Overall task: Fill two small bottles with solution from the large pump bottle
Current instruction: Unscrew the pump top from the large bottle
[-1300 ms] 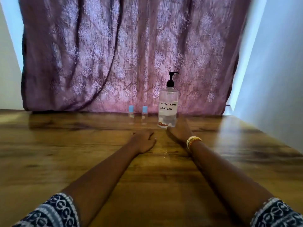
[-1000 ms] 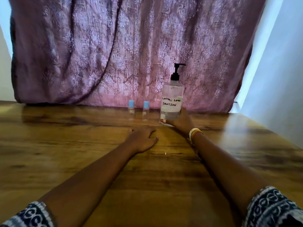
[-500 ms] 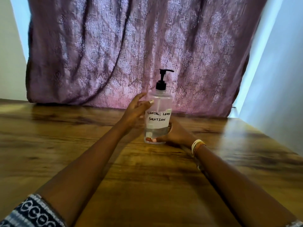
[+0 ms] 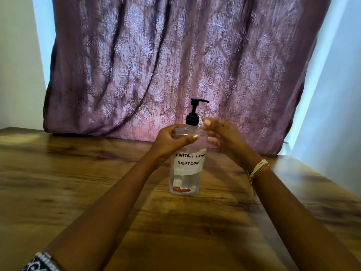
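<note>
Head view — left hand (image 4: 169, 140) grips pump bottle (image 4: 185, 169).

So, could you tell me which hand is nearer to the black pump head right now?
Right. The right hand hovers just beside the black pump head, fingertips near its collar; the left hand grips the pump bottle lower, round its shoulder.

1. The pump bottle (image 4: 185, 169) stands upright mid-surface, the one obstacle on the wooden surface (image 4: 78, 182).
2. The left hand (image 4: 172, 140) wraps the bottle's shoulder; the right hand (image 4: 220, 133) sits just right of the pump head (image 4: 195, 112), so both flanks there are blocked.
3. Both forearms angle in from the near corners, fencing a wedge of bare surface.
4. Left and right of the arms, open surface.
5. The curtain (image 4: 175, 65) closes the far side.
</note>
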Available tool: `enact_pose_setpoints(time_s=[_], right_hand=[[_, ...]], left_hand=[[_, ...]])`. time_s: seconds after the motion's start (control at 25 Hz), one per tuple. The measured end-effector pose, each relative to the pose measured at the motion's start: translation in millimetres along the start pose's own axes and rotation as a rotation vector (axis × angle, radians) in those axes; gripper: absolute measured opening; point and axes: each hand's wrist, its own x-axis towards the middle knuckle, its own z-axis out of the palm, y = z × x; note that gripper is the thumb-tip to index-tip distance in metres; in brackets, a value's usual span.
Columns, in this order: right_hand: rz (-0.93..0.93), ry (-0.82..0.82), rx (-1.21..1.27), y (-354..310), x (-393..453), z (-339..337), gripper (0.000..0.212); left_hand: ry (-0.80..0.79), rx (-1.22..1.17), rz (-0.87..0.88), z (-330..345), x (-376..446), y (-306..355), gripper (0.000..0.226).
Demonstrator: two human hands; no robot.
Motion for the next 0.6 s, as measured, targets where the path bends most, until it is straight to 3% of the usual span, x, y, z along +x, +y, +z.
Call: enact_pose_setpoints(time_s=[0.08, 0.2, 0.36, 0.48, 0.6], right_hand=[[-0.121, 0.072, -0.122, -17, 12, 13, 0.037], [-0.187, 0.132, -0.346, -20, 21, 35, 0.019], [-0.174, 0.248, -0.187, -12, 17, 40, 0.02], [-0.185, 0.203, -0.161, -16, 17, 39, 0.025], [-0.197, 0.023, -0.137, -21, 14, 28, 0.028]], left_hand=[[-0.016, 0.009, 0.016, -1, 1, 1, 0.03], [-0.033, 0.03, 0.02, -3, 1, 2, 0.014], [-0.055, 0.042, 0.039, -3, 2, 4, 0.013], [-0.058, 0.045, 0.056, -4, 1, 5, 0.018], [-0.095, -0.012, 0.022, -4, 0, 5, 0.023]])
